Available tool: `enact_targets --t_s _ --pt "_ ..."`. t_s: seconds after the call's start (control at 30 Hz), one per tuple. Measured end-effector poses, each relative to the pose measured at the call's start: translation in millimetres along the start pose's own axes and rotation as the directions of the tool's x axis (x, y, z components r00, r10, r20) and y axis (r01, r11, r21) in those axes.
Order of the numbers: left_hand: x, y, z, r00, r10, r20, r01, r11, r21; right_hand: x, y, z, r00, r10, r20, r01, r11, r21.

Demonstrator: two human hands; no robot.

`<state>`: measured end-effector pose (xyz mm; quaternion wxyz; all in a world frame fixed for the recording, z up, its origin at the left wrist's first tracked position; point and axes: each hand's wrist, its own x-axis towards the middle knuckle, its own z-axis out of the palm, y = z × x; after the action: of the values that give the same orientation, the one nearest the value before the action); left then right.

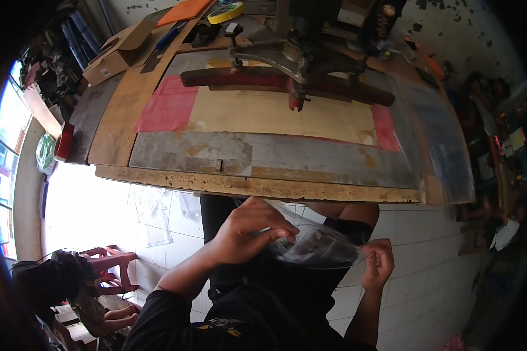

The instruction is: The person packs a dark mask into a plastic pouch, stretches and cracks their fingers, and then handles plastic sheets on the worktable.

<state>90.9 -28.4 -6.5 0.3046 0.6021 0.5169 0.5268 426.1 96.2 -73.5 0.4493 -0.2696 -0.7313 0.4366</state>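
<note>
A clear plastic sheet or bag (319, 248) stretches between my two hands over my lap, just below the near edge of the worktable. My left hand (249, 231) pinches its left end between thumb and fingers. With fingers curled, my right hand (378, 263) grips the right end. Light glints on the film, and I cannot tell whether it is one layer or a bag. Neither hand touches the table.
Ahead stands the worktable, its wooden edge (263, 185) nearest me. A press with a red bar (240, 77) hangs over a yellow sheet (275, 114). A cardboard box (120, 51), yellow tape roll (225, 13) and red stool (118, 270) are nearby. Another person's arm (120, 322) shows lower left.
</note>
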Motion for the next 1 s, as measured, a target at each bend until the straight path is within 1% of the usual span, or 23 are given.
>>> enact_targets --t_s 0.03,0.07,0.1,0.13,0.2,0.23,0.27,0.3,0.33,0.37,0.4,0.47,0.5,0.53,0.57,0.6,0.67,0.7,0.77,0.87,0.9,0.97,1.0 --pt "0.2 0.5 3.6 0.995 0.087 -0.051 -0.082 0.992 0.091 -0.7 1.8 -4.3 1.0 0.0 0.0 0.0 1.0 -0.005" --pt "0.2 1.0 7.6 0.98 0.178 -0.093 -0.159 0.97 0.186 -1.5 3.9 -8.0 0.997 0.059 0.042 -0.061 0.998 0.024" --pt "-2.5 2.0 14.3 0.965 0.207 -0.16 -0.152 0.941 0.302 -1.9 5.3 -10.1 0.99 0.116 0.085 -0.121 0.991 0.051" --pt "-1.9 5.0 21.4 0.964 0.211 -0.16 -0.156 0.941 0.3 -1.8 5.3 -10.4 0.99 0.114 0.084 -0.119 0.992 0.047" --pt "3.8 16.0 35.1 0.832 0.416 -0.366 -0.201 0.842 0.501 -1.3 5.6 -9.8 0.952 0.281 0.123 -0.286 0.958 0.03" --pt "6.5 16.0 36.3 0.823 0.44 -0.359 -0.212 0.824 0.525 -0.8 7.3 -13.6 0.917 0.369 0.15 -0.374 0.927 0.007" --pt "9.2 16.0 37.5 0.813 0.464 -0.352 -0.222 0.806 0.549 -0.9 6.9 -11.6 0.918 0.369 0.148 -0.374 0.927 0.005" --pt "5.7 5.6 39.3 0.875 0.424 -0.233 -0.287 0.843 0.455 7.1 -1.9 -0.8 0.929 0.371 -0.017 -0.371 0.928 -0.032" --pt "4.3 -0.8 41.1 0.915 0.39 -0.102 -0.334 0.876 0.349 13.9 -7.1 5.5 0.917 0.357 -0.18 -0.374 0.925 -0.068" --pt "9.3 -3.5 44.7 0.884 0.45 -0.125 -0.378 0.847 0.375 17.5 -7.7 5.5 0.929 0.244 -0.278 -0.289 0.948 -0.133" --pt "9.8 -3.8 46.4 0.882 0.454 -0.125 -0.382 0.846 0.373 22.1 -11.7 7.0 0.929 0.241 -0.28 -0.287 0.948 -0.135" --pt "9.8 -2.7 50.7 0.902 0.424 -0.082 -0.353 0.832 0.427 31.6 -33.6 15.7 0.94 -0.114 -0.322 -0.003 0.94 -0.341" --pt "10.8 -1.6 52.2 0.901 0.427 -0.078 -0.357 0.832 0.425 38.5 -51.6 26.2 0.949 -0.201 -0.244 0.114 0.938 -0.328" --pt "12.1 0.0 53.5 0.906 0.418 -0.07 -0.352 0.834 0.425 40.7 -62.2 36.5 0.962 -0.225 -0.153 0.174 0.941 -0.291" --pt "13.6 1.6 54.0 0.91 0.409 -0.062 -0.347 0.836 0.426 51.2 -74.6 40.9 0.956 -0.29 0.05 0.29 0.897 -0.332" --pt "15.2 4.2 53.5 0.909 0.413 -0.055 -0.353 0.833 0.426 59.6 -81.2 50.1 0.955 -0.293 0.042 0.289 0.897 -0.334" --pt "18.0 10.6 50.8 0.917 0.398 -0.017 -0.352 0.83 0.434 69.9 -88.6 65.7 0.944 -0.181 0.277 0.258 0.927 -0.274" --pt "18.6 12.1 47.9 0.917 0.399 -0.015 -0.353 0.828 0.436 70.2 -88.0 65.8 0.944 -0.183 0.275 0.259 0.927 -0.272" --pt "17.9 12.8 38.7 0.942 0.333 0.036 -0.31 0.828 0.468 72.6 -83.3 67.5 0.944 -0.029 0.328 0.094 0.978 -0.185" --pt "14.9 12.6 30.5 0.963 0.26 0.077 -0.267 0.861 0.432 72.6 -71.4 70.5 0.955 -0.006 0.297 0.031 0.996 -0.081" --pt "13.9 14.3 29.9 0.963 0.258 0.078 -0.266 0.861 0.434 75.0 -72.0 69.8 0.957 -0.013 0.289 0.036 0.997 -0.072" --pt "11.9 18.6 31.5 0.987 0.119 0.11 -0.153 0.901 0.405 77.9 -74.4 67.7 0.955 0.022 0.295 0.002 0.997 -0.078" --pt "11.0 17.2 35.4 0.986 0.121 0.115 -0.158 0.902 0.402 79.1 -74.7 66.1 0.951 0.056 0.303 -0.032 0.996 -0.085"
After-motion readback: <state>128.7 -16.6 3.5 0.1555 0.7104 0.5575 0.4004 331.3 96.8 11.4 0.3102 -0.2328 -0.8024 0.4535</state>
